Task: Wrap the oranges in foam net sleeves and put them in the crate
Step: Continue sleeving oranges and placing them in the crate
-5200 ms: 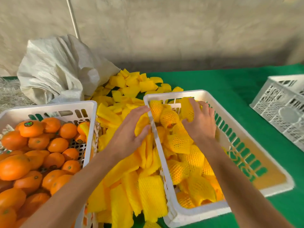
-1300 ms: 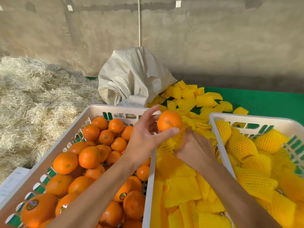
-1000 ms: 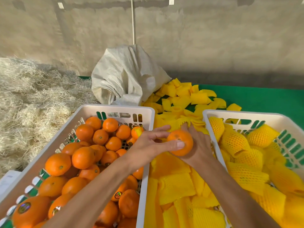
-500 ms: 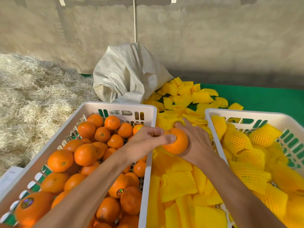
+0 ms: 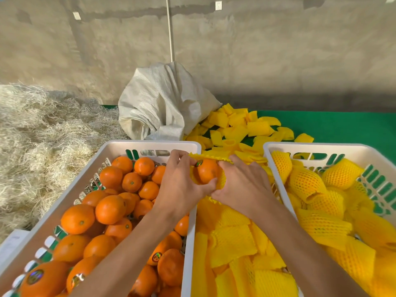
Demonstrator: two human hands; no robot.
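An orange (image 5: 206, 173) with a small sticker sits between both hands, partly inside a yellow foam net sleeve (image 5: 221, 179). My left hand (image 5: 182, 183) grips the orange and the sleeve's left edge. My right hand (image 5: 242, 185) pinches the sleeve's right side. The hands meet above the gap between two white crates. The left crate (image 5: 150, 145) is full of bare oranges (image 5: 110, 209). The right crate (image 5: 317, 147) holds several oranges wrapped in yellow net (image 5: 304, 183).
A pile of loose yellow sleeves (image 5: 231, 243) fills the strip between the crates and spreads back over the green table (image 5: 342, 127). A white woven sack (image 5: 162, 103) stands behind the left crate. Straw (image 5: 42, 136) lies at the left.
The bare orange held by my left hand has gone partly into a yellow sleeve. My right hand now holds that sleeve around it, and both hands have shifted slightly left.
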